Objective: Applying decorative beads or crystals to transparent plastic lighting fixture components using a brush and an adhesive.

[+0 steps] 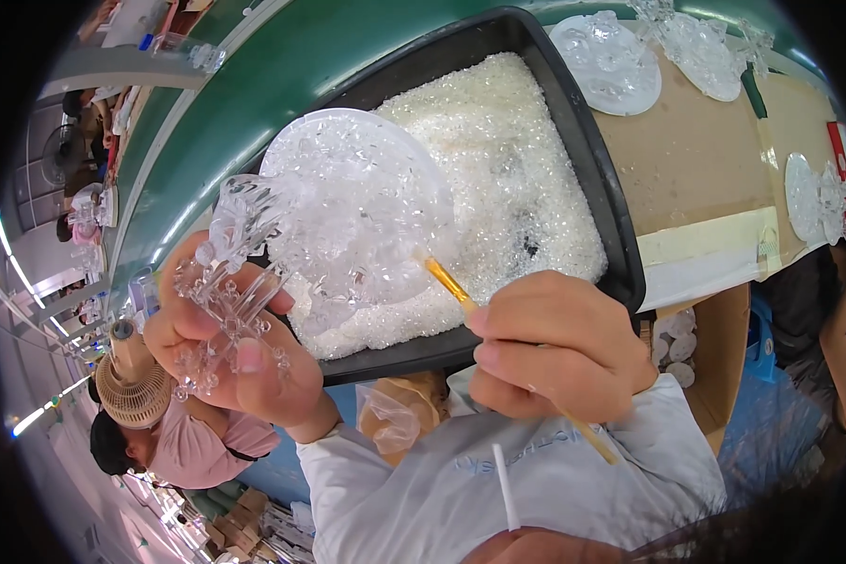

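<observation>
My left hand (pixel 240 343) is closed around a clear, branching ornament (pixel 240 221), which looks like moulded transparent plastic with small beads. Joined to it, as it appears, is a round white base (pixel 348 141) sprinkled with clear granules, tilted above a black tray (pixel 620 235). Between the thumb and fingers of my right hand (pixel 559 348) is a slim paintbrush (pixel 451 285) with a gold ferrule. Its bristle tip meets or nearly meets the base's surface; contact cannot be told. Glittering clear granules (pixel 498 122) fill the tray beneath.
Beyond the tray's right side, more clear ornaments on white round bases (pixel 606 61) stand on a brown board (pixel 686 150). A cardboard box (pixel 724 367) with white discs is below right. Another person (pixel 183 442) sits at left near a beige fan (pixel 130 376).
</observation>
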A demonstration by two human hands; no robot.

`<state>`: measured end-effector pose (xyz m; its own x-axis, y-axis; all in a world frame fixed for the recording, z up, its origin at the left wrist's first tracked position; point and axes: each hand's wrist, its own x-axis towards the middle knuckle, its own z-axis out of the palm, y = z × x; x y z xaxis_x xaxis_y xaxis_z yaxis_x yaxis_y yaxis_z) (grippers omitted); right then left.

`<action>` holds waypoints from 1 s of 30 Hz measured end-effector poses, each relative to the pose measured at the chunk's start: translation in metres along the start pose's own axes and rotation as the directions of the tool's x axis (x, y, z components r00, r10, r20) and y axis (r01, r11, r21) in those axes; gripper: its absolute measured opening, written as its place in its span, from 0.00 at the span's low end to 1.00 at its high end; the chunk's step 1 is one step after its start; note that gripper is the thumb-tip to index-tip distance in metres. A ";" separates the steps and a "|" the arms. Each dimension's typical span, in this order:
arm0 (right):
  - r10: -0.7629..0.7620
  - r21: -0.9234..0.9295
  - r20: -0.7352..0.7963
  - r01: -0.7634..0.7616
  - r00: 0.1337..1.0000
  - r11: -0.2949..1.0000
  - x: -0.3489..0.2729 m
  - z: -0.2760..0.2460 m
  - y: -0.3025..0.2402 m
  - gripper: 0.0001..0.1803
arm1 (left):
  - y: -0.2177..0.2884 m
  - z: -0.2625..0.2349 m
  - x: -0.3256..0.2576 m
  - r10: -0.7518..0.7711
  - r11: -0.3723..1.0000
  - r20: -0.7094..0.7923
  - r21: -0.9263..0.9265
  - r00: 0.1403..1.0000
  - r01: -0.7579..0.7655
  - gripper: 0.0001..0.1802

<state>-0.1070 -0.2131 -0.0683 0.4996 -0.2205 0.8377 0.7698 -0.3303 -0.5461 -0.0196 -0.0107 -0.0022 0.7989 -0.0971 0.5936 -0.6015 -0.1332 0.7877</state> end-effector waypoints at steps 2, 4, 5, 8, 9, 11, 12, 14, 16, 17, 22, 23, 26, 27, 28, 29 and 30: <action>-0.002 0.023 -0.002 0.002 1.000 1.000 0.001 -0.003 -0.003 0.16 | 0.000 -0.002 -0.001 -0.004 1.000 0.007 0.010 1.000 0.004 0.25; -0.005 0.048 -0.002 0.005 1.000 0.999 0.000 -0.002 -0.002 0.16 | -0.001 -0.003 -0.002 -0.009 1.000 0.011 0.022 1.000 0.009 0.26; -0.007 0.011 -0.011 0.007 1.000 1.000 0.000 0.001 0.000 0.16 | -0.001 -0.002 -0.002 -0.008 1.000 0.005 0.021 1.000 0.008 0.25; -0.002 -0.001 -0.044 0.002 0.999 1.000 0.000 0.001 -0.005 0.15 | 0.002 0.001 -0.002 -0.020 1.000 -0.009 0.016 1.000 0.020 0.25; 0.008 0.030 -0.070 -0.006 0.998 1.000 0.000 0.001 -0.006 0.15 | 0.002 0.001 -0.002 -0.033 0.999 -0.016 0.017 0.999 0.033 0.25; -0.001 0.052 -0.028 0.002 1.000 0.999 0.001 -0.001 -0.004 0.14 | 0.002 0.001 -0.002 -0.030 0.999 -0.030 0.011 0.999 0.030 0.25; -0.009 0.061 0.013 0.008 1.000 0.998 0.002 -0.002 -0.004 0.14 | 0.002 0.002 -0.002 -0.028 1.000 -0.036 -0.006 0.999 0.028 0.25; -0.025 0.029 0.009 0.025 1.000 0.999 0.000 -0.003 -0.003 0.13 | 0.002 0.003 -0.001 -0.024 1.000 -0.037 -0.014 0.999 0.023 0.26; -0.043 0.006 0.005 0.043 0.999 0.999 0.000 -0.003 -0.002 0.13 | 0.002 0.002 -0.001 -0.017 1.000 -0.042 -0.015 0.999 0.016 0.27; -0.044 0.067 0.029 0.042 0.999 0.997 0.000 -0.004 -0.001 0.13 | 0.003 0.000 -0.002 -0.019 1.000 -0.031 -0.017 0.999 0.019 0.26; -0.020 0.075 0.092 0.013 0.996 0.997 -0.001 -0.013 -0.004 0.13 | 0.000 0.000 -0.001 0.011 1.000 -0.004 -0.016 1.000 -0.011 0.25; 0.002 0.086 0.058 -0.007 0.998 0.996 -0.002 -0.014 -0.004 0.14 | 0.001 0.000 -0.001 0.002 1.000 0.003 -0.018 1.000 -0.002 0.24; 0.037 0.071 0.033 -0.039 0.999 0.997 -0.002 -0.013 -0.007 0.17 | 0.004 -0.001 -0.004 0.010 1.000 0.007 -0.009 1.000 -0.010 0.24; 0.049 0.037 0.042 -0.050 0.998 0.998 -0.001 -0.014 -0.007 0.18 | 0.004 0.001 -0.005 0.029 1.000 0.004 -0.005 1.000 -0.029 0.24; 0.045 0.032 0.041 -0.046 0.998 0.998 -0.001 -0.015 -0.008 0.18 | 0.004 0.002 -0.005 0.032 0.999 0.005 -0.011 0.999 -0.032 0.24; 0.063 0.019 0.061 -0.064 0.996 0.998 -0.001 -0.017 -0.008 0.18 | 0.004 0.004 -0.006 0.063 0.998 0.007 -0.004 0.998 -0.063 0.24; 0.080 0.014 0.081 -0.082 0.993 0.997 -0.001 -0.017 -0.008 0.18 | 0.004 0.004 -0.006 0.095 0.995 0.007 0.011 0.995 -0.095 0.24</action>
<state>-0.1197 -0.2257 -0.0648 0.5905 -0.1712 0.7886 0.7318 -0.2983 -0.6127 -0.0265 -0.0149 -0.0034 0.7380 -0.1158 0.6648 -0.6748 -0.1340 0.7258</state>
